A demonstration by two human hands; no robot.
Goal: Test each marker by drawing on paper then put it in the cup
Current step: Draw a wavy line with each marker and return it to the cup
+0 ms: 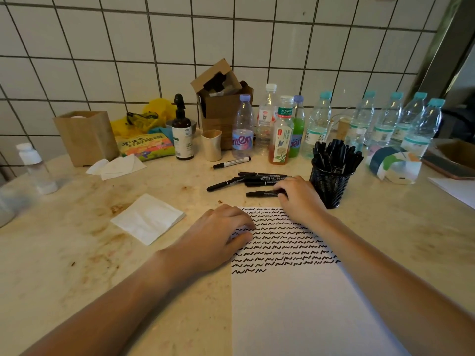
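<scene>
A white sheet of paper (303,304) lies in front of me, its upper part filled with rows of black squiggles. My left hand (218,235) rests on the sheet's top left corner, fingers loosely bent and holding nothing. My right hand (298,196) is beyond the paper's top edge, and its fingers grip the end of a black marker (261,193) lying on the table. Several more black markers (257,179) lie just behind it, and a white-barrelled marker (232,162) lies further back. A black mesh cup (330,186) to the right holds many black markers.
A folded white napkin (147,218) lies left of the paper. Along the tiled wall stand several plastic bottles (318,124), a brown spray bottle (182,134), a small beige cup (211,145), a cardboard box (221,104) and a wooden holder (84,137). A tape roll (390,163) sits at right.
</scene>
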